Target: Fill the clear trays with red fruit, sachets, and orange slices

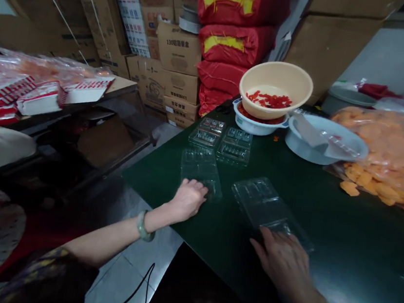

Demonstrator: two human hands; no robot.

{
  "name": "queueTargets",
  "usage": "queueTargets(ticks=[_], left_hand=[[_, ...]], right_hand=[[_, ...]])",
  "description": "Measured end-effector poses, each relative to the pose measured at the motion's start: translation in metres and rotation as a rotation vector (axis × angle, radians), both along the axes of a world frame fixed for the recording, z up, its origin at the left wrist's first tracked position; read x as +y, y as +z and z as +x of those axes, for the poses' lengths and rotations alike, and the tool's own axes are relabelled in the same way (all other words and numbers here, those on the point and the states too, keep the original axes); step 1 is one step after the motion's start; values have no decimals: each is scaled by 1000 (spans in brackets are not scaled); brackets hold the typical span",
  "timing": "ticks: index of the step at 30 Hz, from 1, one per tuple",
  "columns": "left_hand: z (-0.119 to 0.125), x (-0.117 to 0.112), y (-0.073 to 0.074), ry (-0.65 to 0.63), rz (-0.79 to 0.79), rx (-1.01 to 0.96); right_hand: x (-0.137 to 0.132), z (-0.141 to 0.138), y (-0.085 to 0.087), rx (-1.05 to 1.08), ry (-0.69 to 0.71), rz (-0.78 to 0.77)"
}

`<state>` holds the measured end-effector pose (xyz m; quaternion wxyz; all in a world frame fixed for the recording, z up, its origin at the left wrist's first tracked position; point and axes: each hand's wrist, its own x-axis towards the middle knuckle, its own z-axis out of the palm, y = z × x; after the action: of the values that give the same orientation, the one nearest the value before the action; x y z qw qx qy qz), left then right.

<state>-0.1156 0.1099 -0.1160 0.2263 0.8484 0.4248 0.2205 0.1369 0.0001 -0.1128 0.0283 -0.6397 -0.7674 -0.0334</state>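
Observation:
My left hand (pixel 189 199), with a green bangle (pixel 145 226) at the wrist, has its fingers curled over the near end of a clear plastic tray (pixel 200 163). On the right, my right hand (pixel 283 255) lies on the near end of another clear compartment tray (pixel 264 198), thumb held apart and the other fingertips partly hidden. Beyond the left tray, two more clear trays, one at left (pixel 207 132) and one at right (pixel 235 146), sit side by side on the dark green table (pixel 222 227). Small items seem to lie in their compartments.
A cream basin (pixel 276 84) with red pieces rests on a pale blue basin (pixel 258 125). Beside it stand a light blue basin (pixel 322 144) and a bag of orange slices (pixel 393 155). Red bundles (pixel 233 42) and cartons (pixel 183 51) are stacked behind. Another table (pixel 121 87) stands left.

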Motion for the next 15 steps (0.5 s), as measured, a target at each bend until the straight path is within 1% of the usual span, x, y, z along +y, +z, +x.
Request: queueTargets(ticks=[2, 4, 6, 7, 10, 12, 15], left_hand=[[-28, 4, 1, -16, 23, 116], [-59, 6, 5, -36, 62, 207], [-83, 7, 10, -26, 96, 266], [-91, 8, 13, -9, 104, 292], [-100, 15, 23, 17, 82, 384], [-99, 22, 28, 7, 62, 451], [-93, 33, 33, 2, 81, 504]], right_hand=[[16, -31, 11, 30, -27, -130], [34, -61, 18, 84, -36, -225], [54, -87, 22, 155, -10, -250], [63, -98, 23, 192, -4, -246], [90, -123, 24, 286, -43, -246], [105, -134, 25, 334, -85, -267], [122, -145, 29, 410, -116, -303]])
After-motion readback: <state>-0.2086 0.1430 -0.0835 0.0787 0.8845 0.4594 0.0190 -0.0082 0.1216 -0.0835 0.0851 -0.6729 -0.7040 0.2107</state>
